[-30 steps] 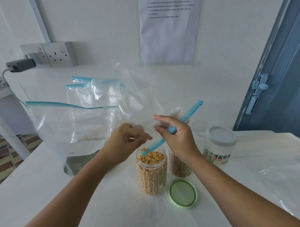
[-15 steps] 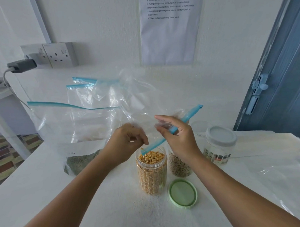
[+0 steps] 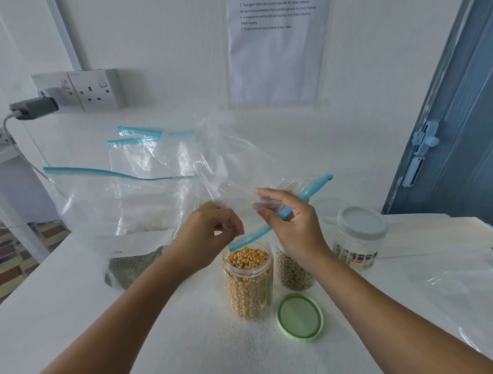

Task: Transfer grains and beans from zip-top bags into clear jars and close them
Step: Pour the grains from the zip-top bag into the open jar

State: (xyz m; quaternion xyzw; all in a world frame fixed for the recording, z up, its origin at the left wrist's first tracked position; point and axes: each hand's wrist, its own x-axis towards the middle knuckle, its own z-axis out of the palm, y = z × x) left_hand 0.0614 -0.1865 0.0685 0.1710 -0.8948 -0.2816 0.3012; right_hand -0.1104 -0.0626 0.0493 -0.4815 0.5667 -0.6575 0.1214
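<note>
Both hands pinch empty zip-top bag (image 3: 234, 169) above corn jar (image 3: 247, 282): left hand (image 3: 210, 233) curled at 9 o'clock, right hand (image 3: 291, 222) on blue zip strip (image 3: 280, 216). Barely changed since earlier.

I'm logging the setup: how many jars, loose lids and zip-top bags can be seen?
Jars: 3: corn jar, brown-grain jar, capped jar
Loose lids: 1: green lid
Zip-top bags: 3: held bag, labelled bag, rear bag
Total: 7
</note>
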